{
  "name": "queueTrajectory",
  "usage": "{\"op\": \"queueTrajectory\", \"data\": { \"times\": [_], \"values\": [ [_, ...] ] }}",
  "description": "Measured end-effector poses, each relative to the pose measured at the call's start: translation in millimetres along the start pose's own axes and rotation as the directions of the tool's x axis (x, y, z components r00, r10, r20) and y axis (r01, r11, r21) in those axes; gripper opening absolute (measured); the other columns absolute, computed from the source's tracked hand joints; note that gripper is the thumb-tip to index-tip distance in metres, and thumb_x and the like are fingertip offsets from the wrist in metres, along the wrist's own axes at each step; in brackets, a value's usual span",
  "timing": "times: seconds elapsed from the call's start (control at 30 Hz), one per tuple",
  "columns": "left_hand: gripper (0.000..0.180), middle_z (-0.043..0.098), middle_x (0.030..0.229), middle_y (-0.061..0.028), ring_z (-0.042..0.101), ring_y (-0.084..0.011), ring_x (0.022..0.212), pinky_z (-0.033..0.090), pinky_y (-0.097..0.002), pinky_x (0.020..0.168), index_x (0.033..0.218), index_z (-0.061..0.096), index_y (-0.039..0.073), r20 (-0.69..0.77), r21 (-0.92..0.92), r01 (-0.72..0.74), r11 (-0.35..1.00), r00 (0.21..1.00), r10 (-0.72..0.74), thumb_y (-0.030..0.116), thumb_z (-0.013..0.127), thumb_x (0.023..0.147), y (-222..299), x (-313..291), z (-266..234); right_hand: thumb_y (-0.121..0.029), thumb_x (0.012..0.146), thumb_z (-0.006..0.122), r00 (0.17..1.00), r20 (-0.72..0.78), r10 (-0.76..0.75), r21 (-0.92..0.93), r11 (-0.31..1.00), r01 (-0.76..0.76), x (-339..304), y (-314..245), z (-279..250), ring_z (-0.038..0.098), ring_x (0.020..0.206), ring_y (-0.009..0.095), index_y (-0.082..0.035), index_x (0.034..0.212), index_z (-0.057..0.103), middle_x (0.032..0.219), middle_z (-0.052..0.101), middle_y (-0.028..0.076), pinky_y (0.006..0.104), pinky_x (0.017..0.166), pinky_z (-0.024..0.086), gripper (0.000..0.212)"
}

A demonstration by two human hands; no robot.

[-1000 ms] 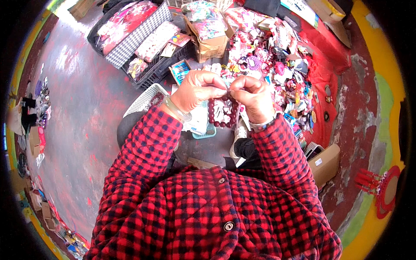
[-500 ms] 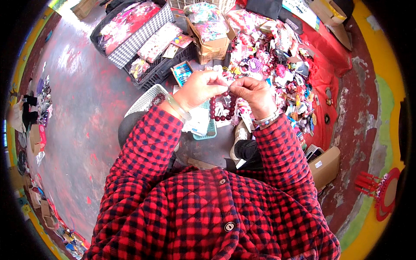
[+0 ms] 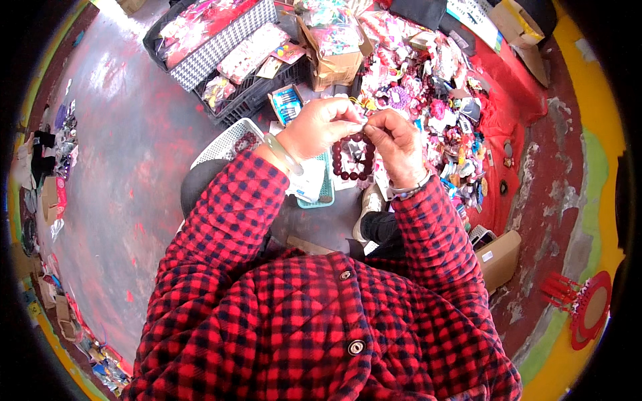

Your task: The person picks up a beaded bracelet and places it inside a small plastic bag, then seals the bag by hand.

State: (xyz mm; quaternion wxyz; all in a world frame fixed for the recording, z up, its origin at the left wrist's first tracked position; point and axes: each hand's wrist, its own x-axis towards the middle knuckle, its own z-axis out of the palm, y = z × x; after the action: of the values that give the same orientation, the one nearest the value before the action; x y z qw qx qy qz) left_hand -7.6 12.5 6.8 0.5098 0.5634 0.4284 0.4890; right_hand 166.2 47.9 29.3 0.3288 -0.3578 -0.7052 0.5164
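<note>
A loop of dark red round beads (image 3: 353,176), a bead bracelet, hangs below my fingertips. My left hand (image 3: 313,130) pinches at the top of the loop, with thumb and forefinger pressed together. Touching it from the other side, my right hand (image 3: 400,148) also pinches there; the exact bit of cord or bead between the fingertips is too small to make out. Under my hands lies a pale green basket (image 3: 317,204) with white packets in it. Left of it a white basket (image 3: 212,148) holds more dark red beads (image 3: 245,142), partly hidden by my left forearm.
A small box with blue contents (image 3: 286,103) stands beyond my left hand, near a black crate (image 3: 234,107). Behind sits a cardboard box (image 3: 336,69) of wrapped goods. Many small hair ornaments (image 3: 435,127) lie heaped on red cloth (image 3: 498,127) at the right.
Both hands and the bracelet have shifted slightly to the right in the picture. The bead loop now hangs wider and rounder. The pinch of both hands is kept.
</note>
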Motion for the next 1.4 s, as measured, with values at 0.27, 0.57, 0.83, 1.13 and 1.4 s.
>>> {"op": "queueTrajectory", "data": {
  "times": [0.27, 0.57, 0.83, 1.13, 1.4],
  "values": [
    [0.014, 0.06, 0.09, -0.0046, 0.059, -0.0125, 0.083, 0.047, -0.0249, 0.076, 0.096, 0.057, -0.001, 0.073, -0.225, 0.077, 0.971, 0.995, -0.062, 0.009, 0.051, 0.088, -0.7, 2.9, -7.9, -0.007, 0.081, 0.06, 0.987, 0.015, 0.158, 0.432, 0.889, -0.149, 2.6, 12.1, -7.4, 0.052, 0.069, 0.008, 0.0, 0.083, 0.061, 0.077, 0.061, 0.002, 0.0215, 0.067, 0.041, 0.008],
    [0.017, 0.063, 0.087, -0.0067, 0.06, -0.0114, 0.076, 0.048, -0.0237, 0.071, 0.095, 0.06, -0.002, -0.126, -0.319, 0.165, 0.933, 0.969, -0.214, 0.012, 0.054, 0.087, -7.3, 4.8, -8.3, -0.008, 0.078, 0.065, 0.935, -0.125, 0.332, 0.586, 0.785, -0.201, 2.4, 15.5, 1.6, 0.055, 0.07, 0.01, 0.003, 0.087, 0.064, 0.078, 0.063, 0.004, 0.0213, 0.068, 0.041, 0.014],
    [0.016, 0.062, 0.078, 0.0004, 0.053, -0.0033, 0.07, 0.041, -0.0171, 0.062, 0.091, 0.065, 0.0, -0.296, -0.278, 0.1, 0.955, 0.937, -0.184, 0.013, 0.06, 0.084, 3.7, -0.5, 0.5, -0.007, 0.077, 0.066, 0.96, -0.151, 0.235, 0.557, 0.823, -0.114, 2.8, 10.6, 2.1, 0.053, 0.071, 0.009, 0.001, 0.085, 0.064, 0.077, 0.062, 0.002, 0.022, 0.07, 0.04, 0.011],
    [0.016, 0.063, 0.082, -0.0054, 0.06, -0.0094, 0.07, 0.049, -0.0202, 0.06, 0.09, 0.062, -0.001, -0.365, -0.287, 0.056, 0.956, 0.917, -0.163, 0.014, 0.056, 0.087, -3.2, 1.4, -7.3, -0.023, 0.086, 0.057, 0.955, 0.024, 0.297, 0.705, 0.672, -0.227, 10.2, 21.7, 3.4, 0.056, 0.089, 0.015, 0.002, 0.117, 0.051, 0.105, 0.058, 0.009, 0.0281, 0.076, 0.045, 0.04],
    [0.026, 0.062, 0.091, -0.0079, 0.061, -0.0123, 0.076, 0.051, -0.0229, 0.064, 0.098, 0.059, -0.001, -0.414, -0.341, 0.028, 0.94, 0.893, -0.177, 0.022, 0.051, 0.09, 0.9, 3.8, -3.0, -0.009, 0.086, 0.055, 0.935, 0.248, 0.253, 0.747, 0.565, -0.351, 7.4, 32.1, 14.4, 0.061, 0.087, 0.02, -0.002, 0.113, 0.052, 0.097, 0.062, 0.01, 0.0351, 0.076, 0.05, 0.029]
  ]
}}
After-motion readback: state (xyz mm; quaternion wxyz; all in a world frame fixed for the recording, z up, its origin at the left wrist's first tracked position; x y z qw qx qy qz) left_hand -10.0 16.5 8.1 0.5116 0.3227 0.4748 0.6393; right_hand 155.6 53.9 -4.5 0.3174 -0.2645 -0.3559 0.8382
